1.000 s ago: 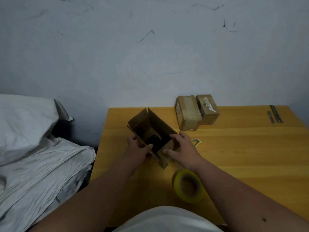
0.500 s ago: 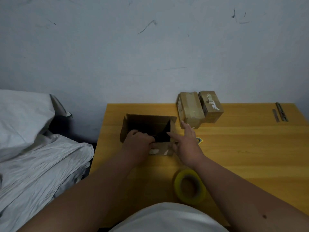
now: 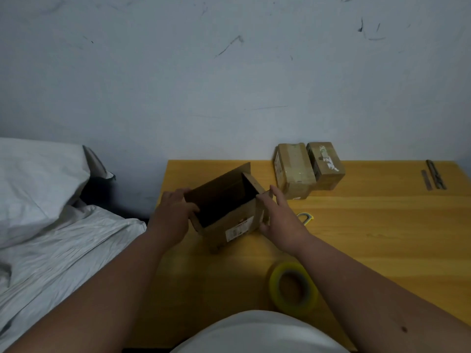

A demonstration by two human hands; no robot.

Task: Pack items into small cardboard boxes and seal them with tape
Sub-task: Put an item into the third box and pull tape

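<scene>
An open small cardboard box stands on the yellow table, its flaps up and its inside dark. A white label shows on its near face. My left hand grips the box's left end, fingers curled over the rim. My right hand holds the right end, thumb below and fingers straight against the side flap. A roll of yellowish tape lies flat on the table near my body. Whatever lies inside the box is hidden in shadow.
Two taped cardboard boxes stand side by side at the table's back edge by the wall. A small yellow-rimmed object lies right of my hand. Thin metal tools rest far right. White bedding lies left of the table.
The box has turned between my hands: its long axis now runs diagonally and its labelled side faces me. Both hands shifted to its two ends.
</scene>
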